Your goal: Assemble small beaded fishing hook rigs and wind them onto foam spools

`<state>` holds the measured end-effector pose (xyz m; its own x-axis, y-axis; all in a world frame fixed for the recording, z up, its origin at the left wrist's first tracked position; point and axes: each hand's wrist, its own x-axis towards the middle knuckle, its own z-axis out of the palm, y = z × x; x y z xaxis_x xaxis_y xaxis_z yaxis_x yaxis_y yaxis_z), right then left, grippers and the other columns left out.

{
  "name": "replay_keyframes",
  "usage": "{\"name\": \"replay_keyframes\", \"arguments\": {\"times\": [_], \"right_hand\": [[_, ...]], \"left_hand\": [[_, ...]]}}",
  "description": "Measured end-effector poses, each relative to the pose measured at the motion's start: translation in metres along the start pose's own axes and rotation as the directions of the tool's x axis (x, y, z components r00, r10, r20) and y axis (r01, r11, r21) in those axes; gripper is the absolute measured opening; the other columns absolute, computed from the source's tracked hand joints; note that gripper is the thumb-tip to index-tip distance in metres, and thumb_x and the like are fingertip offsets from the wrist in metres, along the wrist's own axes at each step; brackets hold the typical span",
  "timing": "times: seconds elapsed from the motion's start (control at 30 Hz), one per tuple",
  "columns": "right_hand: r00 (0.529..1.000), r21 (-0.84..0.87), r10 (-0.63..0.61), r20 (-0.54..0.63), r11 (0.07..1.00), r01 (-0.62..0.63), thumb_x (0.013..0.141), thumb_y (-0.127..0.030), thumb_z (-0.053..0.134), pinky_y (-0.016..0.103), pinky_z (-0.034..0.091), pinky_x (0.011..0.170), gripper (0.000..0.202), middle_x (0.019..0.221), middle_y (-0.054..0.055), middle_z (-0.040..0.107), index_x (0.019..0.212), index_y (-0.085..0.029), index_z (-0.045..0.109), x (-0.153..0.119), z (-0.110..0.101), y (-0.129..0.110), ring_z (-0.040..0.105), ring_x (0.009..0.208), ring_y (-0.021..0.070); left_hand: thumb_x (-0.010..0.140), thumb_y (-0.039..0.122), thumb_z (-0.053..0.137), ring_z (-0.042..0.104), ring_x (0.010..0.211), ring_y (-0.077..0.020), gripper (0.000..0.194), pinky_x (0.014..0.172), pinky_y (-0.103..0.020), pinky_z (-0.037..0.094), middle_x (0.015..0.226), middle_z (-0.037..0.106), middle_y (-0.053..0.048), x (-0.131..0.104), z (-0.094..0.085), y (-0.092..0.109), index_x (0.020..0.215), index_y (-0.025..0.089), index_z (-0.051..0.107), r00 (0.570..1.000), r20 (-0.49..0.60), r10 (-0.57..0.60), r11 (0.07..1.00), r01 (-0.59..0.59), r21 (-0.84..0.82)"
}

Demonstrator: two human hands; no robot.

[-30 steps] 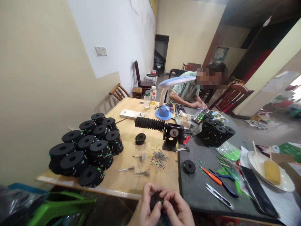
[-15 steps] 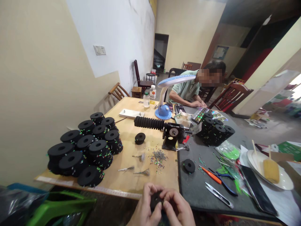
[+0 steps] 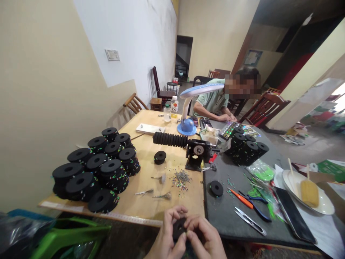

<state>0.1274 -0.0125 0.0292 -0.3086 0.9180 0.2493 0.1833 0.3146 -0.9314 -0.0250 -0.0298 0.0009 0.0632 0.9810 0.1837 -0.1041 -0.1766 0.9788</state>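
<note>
Two hands of yours are together in front of the near edge of the worktop [image 3: 151, 171]. Your left hand [image 3: 169, 235] is curled round a black ring [image 3: 177, 231]. Your right hand [image 3: 204, 235] has finger and thumb pinched at its rim; I can't tell if they also hold something tiny. I'd guess you are partway through this ring. By the near left corner, big stacks of black rings [image 3: 93, 166] have bright bits round their sides, so those look done. One loose ring [image 3: 212, 190] lies by the left edge of the dark mat [image 3: 223, 219]. Beside it, on the wood, a heap of tiny bits [image 3: 182, 178] seems plenty for more. Farther in, another ring [image 3: 157, 156] sits alone. Toward the far right, more speckled stacks [image 3: 244, 154] look done too.
</note>
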Motion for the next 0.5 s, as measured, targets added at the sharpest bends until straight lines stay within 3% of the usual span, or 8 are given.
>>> {"name": "replay_keyframes", "arguments": {"times": [0.3, 0.5], "right_hand": [[0.976, 0.317, 0.212, 0.056, 0.923, -0.219, 0.081, -0.05, 0.067, 0.033, 0.049, 0.074, 0.032, 0.08, 0.004, 0.064, 0.071, -0.02, 0.059, 0.0006, 0.0035, 0.0072, 0.06, 0.079, 0.0215], [0.921, 0.495, 0.327, 0.212, 0.777, -0.39, 0.081, -0.05, 0.07, 0.025, 0.046, 0.059, 0.033, 0.092, 0.004, 0.065, 0.094, -0.02, 0.067, 0.0008, -0.0015, 0.005, 0.057, 0.063, 0.0131]], "left_hand": [[0.092, 0.038, 0.05, 0.056, 0.11, -0.0262, 0.023, 0.096, -0.042, 0.041, 0.124, 0.05, -0.014, -0.0018, -0.005, -0.005, 0.106, 0.023, 0.04, 0.997, 0.072, 0.017, 0.997, -0.022, 0.072], [0.092, 0.036, 0.051, 0.056, 0.113, -0.0271, 0.025, 0.098, -0.043, 0.041, 0.125, 0.049, -0.015, -0.001, -0.0066, -0.0034, 0.108, 0.023, 0.038, 0.992, 0.126, 0.007, 0.999, -0.012, 0.042]]}}
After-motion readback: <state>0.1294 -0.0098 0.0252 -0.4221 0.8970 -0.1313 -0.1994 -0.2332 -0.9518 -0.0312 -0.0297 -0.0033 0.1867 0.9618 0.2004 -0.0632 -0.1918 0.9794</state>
